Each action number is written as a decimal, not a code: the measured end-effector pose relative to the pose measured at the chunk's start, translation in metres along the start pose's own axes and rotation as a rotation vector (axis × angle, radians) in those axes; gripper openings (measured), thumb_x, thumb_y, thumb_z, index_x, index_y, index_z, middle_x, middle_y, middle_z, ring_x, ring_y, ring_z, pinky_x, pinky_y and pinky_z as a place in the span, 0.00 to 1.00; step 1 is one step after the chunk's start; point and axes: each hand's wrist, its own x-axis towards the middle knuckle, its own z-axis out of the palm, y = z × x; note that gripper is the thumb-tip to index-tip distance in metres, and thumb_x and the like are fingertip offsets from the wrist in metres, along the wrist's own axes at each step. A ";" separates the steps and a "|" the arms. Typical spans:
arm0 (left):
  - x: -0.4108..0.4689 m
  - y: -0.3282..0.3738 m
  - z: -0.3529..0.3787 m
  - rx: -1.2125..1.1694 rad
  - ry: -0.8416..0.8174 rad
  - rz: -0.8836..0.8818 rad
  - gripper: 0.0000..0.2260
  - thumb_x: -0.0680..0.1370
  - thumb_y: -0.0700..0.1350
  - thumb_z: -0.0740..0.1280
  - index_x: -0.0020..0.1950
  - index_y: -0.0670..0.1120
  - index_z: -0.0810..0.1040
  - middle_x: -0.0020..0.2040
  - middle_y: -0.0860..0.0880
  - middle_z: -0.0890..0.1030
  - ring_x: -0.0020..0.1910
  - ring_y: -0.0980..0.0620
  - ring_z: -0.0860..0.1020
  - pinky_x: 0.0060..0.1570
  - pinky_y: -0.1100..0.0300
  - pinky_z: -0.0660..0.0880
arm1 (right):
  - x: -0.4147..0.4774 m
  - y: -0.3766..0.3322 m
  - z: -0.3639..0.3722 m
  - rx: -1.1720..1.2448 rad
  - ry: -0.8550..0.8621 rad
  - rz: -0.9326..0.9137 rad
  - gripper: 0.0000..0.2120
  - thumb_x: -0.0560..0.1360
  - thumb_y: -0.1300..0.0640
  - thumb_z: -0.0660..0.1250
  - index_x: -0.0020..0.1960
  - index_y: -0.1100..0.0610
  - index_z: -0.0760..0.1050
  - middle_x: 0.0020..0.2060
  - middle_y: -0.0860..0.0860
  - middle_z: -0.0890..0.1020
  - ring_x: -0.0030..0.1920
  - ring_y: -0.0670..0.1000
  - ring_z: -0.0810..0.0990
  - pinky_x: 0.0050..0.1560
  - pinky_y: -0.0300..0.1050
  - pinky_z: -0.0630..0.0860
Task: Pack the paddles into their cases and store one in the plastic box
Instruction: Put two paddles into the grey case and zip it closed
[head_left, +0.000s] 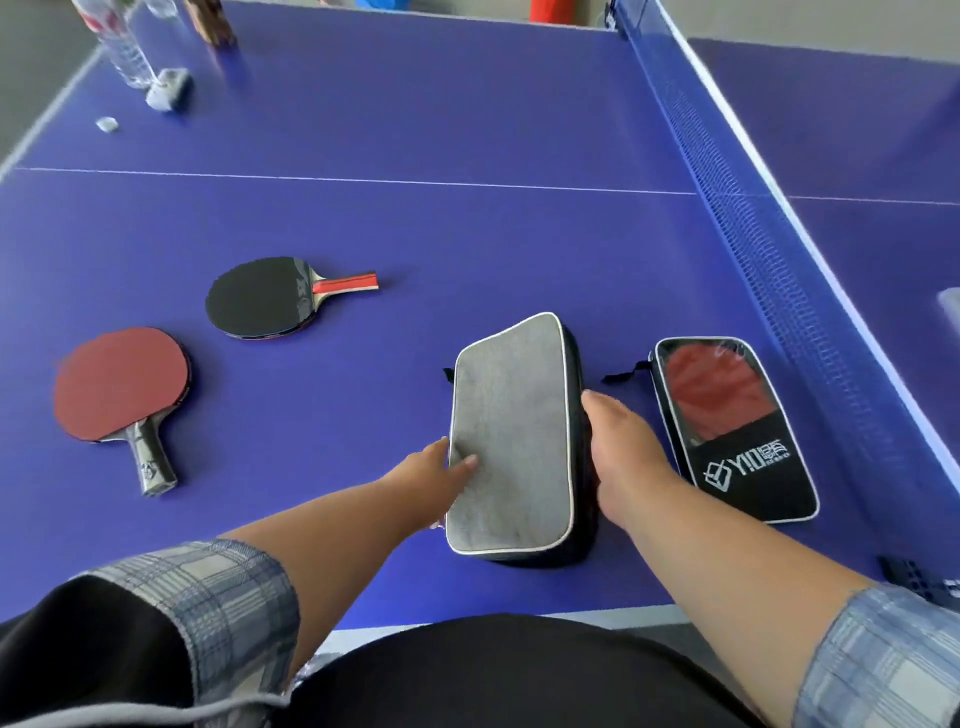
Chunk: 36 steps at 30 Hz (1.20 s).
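Paddles are lying loose at the left of the blue surface (467, 234). I am seeing a red-faced paddle (119, 387) nearest the left edge, its handle pointing toward the person. A black-faced paddle (260, 297) is lying just beyond it, handle pointing right. The two are sitting near each other without touching. Farther back on that side, a clear bottle (124, 47) is standing near the far corner.

Toward the middle, the left hand (436, 470), coming out of a rolled plaid sleeve (208, 597), is holding the grey case (511, 431) by its left edge. The thumb is lying on the grey top, and the rest of its fingers are lying hidden from me under the case. The case is sitting on the near middle of the surface, grey side up, with its black side wall showing on the right. I cannot tell whether its zip is open.

The right hand (621, 447) is clasping that right wall, its fingers curling down around it with the tips out of my sight. Just beside that hand, a black case (732, 426) with a clear window is lying flat, and a third paddle (711, 389) is showing red inside it. Along the right, the net (753, 208) is standing across the surface.
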 end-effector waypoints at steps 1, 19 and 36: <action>-0.007 0.005 -0.003 -0.025 0.035 0.002 0.28 0.79 0.65 0.56 0.77 0.56 0.61 0.67 0.52 0.75 0.48 0.54 0.78 0.44 0.59 0.72 | -0.004 -0.006 0.004 0.061 -0.105 0.013 0.16 0.70 0.40 0.65 0.50 0.46 0.84 0.46 0.47 0.87 0.51 0.57 0.85 0.54 0.58 0.82; -0.039 -0.076 -0.071 0.149 0.349 -0.150 0.38 0.76 0.38 0.59 0.80 0.59 0.44 0.62 0.49 0.68 0.47 0.48 0.76 0.45 0.50 0.79 | -0.021 0.041 0.132 -1.395 -0.598 -0.355 0.38 0.77 0.42 0.62 0.79 0.36 0.43 0.81 0.48 0.40 0.79 0.61 0.38 0.73 0.69 0.56; -0.004 -0.218 -0.205 -0.343 0.945 -0.072 0.17 0.78 0.53 0.59 0.67 0.57 0.72 0.63 0.54 0.71 0.56 0.54 0.74 0.48 0.55 0.73 | -0.051 0.010 0.341 -1.011 -0.642 -0.402 0.26 0.80 0.46 0.63 0.77 0.49 0.64 0.74 0.48 0.68 0.70 0.51 0.69 0.66 0.47 0.70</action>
